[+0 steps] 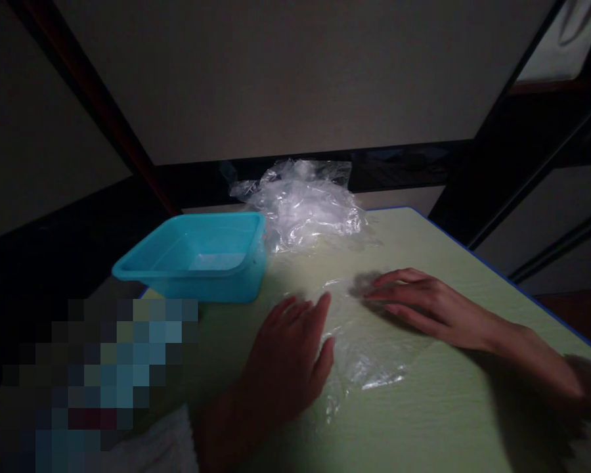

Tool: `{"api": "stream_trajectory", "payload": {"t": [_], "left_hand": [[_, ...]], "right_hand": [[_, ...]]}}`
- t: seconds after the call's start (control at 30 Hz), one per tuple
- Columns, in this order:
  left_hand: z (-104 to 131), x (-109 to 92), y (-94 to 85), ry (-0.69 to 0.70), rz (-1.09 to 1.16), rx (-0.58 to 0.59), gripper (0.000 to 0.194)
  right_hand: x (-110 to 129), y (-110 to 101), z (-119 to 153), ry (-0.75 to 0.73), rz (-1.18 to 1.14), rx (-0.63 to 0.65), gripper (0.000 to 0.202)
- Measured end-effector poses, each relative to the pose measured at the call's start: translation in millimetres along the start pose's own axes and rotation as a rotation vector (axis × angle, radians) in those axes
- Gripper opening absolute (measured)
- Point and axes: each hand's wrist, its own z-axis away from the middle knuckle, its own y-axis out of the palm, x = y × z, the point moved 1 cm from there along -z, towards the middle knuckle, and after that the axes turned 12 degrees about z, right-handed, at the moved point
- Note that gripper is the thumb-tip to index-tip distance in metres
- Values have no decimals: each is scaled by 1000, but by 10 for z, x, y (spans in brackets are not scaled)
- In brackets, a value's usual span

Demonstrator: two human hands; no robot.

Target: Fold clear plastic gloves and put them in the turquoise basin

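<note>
A clear plastic bag (374, 361) lies flattened and wrinkled on the pale green table, between my two hands. At its left edge is my left hand (295, 355), palm down, with the thumb and index finger apart. My right hand (423, 302) reaches in from the right with its fingers stretched out, their tips just over the bag's far right part. Neither hand grips anything. Whether the fingertips press on the plastic is hard to tell in the dim light.
A blue plastic basin (226, 287) stands at the table's left edge. Beside it, at the back, lies a heap of crumpled clear plastic bags (305, 210). Dark-framed panels rise behind the table (463, 401). A pixelated patch covers the lower left.
</note>
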Motion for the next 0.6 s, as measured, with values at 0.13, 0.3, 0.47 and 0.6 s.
{"api": "stream_trajectory", "payload": {"t": [0.13,0.3,0.47,0.6], "left_hand": [[-77,141,-28,-57,-103,2,45],[-99,181,-13,-76,-116,31,45],[-106,204,-12,-101,-129,44,44],[-116,209,-24,-122,-121,61,44]], "right_hand": [[32,-16,13,-83,-43,46,30],[98,4,11,-117,-86,115,29],[193,-18,3,-153,-118,143,27],[283,-36,-13,-174,-157,155,26]]}}
